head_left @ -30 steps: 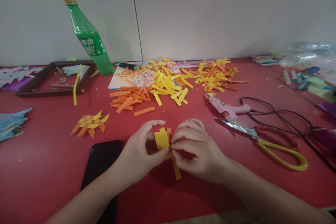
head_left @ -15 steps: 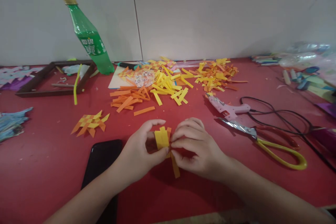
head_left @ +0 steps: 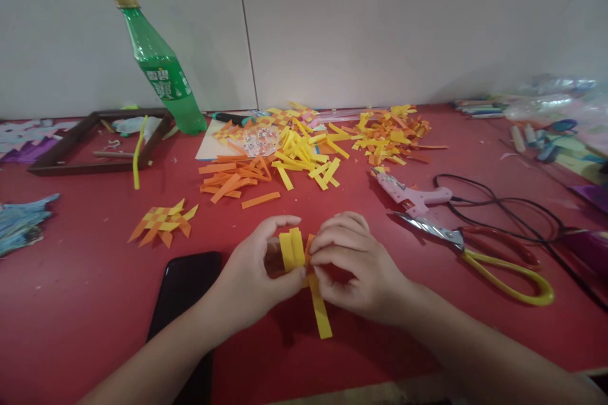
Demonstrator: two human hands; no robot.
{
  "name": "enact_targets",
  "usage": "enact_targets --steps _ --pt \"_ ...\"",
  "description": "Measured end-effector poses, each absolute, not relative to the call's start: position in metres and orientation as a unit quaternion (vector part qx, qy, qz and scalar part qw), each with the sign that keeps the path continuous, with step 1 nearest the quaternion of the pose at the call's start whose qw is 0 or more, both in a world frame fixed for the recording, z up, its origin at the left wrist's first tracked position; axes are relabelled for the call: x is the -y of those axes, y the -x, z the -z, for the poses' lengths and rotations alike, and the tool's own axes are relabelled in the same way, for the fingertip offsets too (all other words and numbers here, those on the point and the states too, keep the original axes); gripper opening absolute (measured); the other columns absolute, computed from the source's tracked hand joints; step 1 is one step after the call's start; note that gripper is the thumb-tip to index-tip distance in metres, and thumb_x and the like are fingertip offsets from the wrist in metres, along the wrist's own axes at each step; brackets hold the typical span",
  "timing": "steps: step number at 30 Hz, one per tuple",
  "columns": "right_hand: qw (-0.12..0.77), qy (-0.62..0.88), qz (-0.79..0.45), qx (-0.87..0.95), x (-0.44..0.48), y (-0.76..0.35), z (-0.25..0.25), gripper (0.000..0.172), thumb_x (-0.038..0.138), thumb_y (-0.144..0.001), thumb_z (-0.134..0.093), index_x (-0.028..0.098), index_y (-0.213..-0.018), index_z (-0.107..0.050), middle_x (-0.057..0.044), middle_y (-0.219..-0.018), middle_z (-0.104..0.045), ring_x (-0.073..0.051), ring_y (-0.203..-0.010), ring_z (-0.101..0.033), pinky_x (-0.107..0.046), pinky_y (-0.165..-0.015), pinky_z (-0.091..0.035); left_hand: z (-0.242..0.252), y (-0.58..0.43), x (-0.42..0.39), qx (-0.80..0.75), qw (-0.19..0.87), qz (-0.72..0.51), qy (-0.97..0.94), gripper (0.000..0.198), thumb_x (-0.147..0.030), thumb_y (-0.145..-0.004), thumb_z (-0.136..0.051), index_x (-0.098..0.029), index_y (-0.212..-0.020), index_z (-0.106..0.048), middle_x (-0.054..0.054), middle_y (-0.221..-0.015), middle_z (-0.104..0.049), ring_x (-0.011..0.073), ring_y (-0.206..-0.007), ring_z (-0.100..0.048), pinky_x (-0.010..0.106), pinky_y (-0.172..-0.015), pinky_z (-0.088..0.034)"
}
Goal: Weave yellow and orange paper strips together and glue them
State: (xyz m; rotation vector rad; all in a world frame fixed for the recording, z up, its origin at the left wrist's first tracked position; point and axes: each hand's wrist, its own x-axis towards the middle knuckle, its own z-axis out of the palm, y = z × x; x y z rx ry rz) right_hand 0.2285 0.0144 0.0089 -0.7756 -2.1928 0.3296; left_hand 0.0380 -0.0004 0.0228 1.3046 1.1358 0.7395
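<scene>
Both my hands meet at the front middle of the red table [head_left: 95, 304]. My left hand [head_left: 254, 275] pinches a small bundle of yellow and orange paper strips [head_left: 291, 249] between thumb and fingers. My right hand [head_left: 354, 266] is closed on the same bundle from the right. One yellow strip [head_left: 320, 310] hangs down from the bundle toward me. A finished woven yellow-orange piece [head_left: 164, 224] lies to the left of my hands.
Loose orange strips [head_left: 235, 180] and yellow strips [head_left: 308, 161] are heaped behind my hands. A black phone [head_left: 183, 294] lies under my left forearm. A pink glue gun [head_left: 413, 196], yellow-handled scissors [head_left: 479, 250] and a black cord lie to the right. A green bottle [head_left: 164, 73] and a brown frame [head_left: 95, 142] stand back left.
The hanging yellow strip has slid further down and toward me out of the bundle. Both hands have stayed in the same place.
</scene>
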Motion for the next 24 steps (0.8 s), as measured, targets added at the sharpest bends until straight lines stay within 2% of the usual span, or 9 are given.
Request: enact_targets --steps 15,21,24 --pt "0.394 0.323 -0.128 0.851 -0.015 -0.229 -0.011 0.014 0.008 -0.075 -0.058 0.021 -0.078 -0.06 0.002 -0.079 -0.067 -0.016 -0.077 -0.057 -0.034 -0.077 -0.039 -0.022 -0.038 0.001 -0.488 0.592 -0.318 -0.557 0.051 -0.02 -0.075 -0.068 -0.02 -0.121 -0.046 -0.002 -0.084 -0.064 0.0149 -0.077 -0.065 0.024 -0.066 -0.051" --pt "0.382 0.427 -0.106 0.813 -0.019 -0.239 -0.012 0.011 0.012 -0.078 -0.047 0.02 -0.071 -0.05 -0.001 -0.075 -0.059 -0.017 -0.074 -0.054 -0.035 -0.074 -0.037 -0.021 -0.037 0.0 -0.494 0.585 -0.313 -0.562 0.052 -0.021 -0.076 -0.068 -0.022 -0.123 -0.046 -0.002 -0.085 -0.065 0.0159 -0.078 -0.065 0.025 -0.066 -0.051" --pt "0.356 0.499 -0.053 0.789 -0.026 -0.246 -0.006 0.013 0.015 -0.085 -0.044 0.02 -0.074 -0.05 -0.002 -0.076 -0.059 -0.018 -0.075 -0.053 -0.036 -0.075 -0.036 -0.02 -0.036 0.0 -0.501 0.587 -0.311 -0.555 0.052 -0.023 -0.077 -0.069 -0.022 -0.123 -0.046 -0.001 -0.084 -0.065 0.0164 -0.078 -0.066 0.027 -0.068 -0.052"
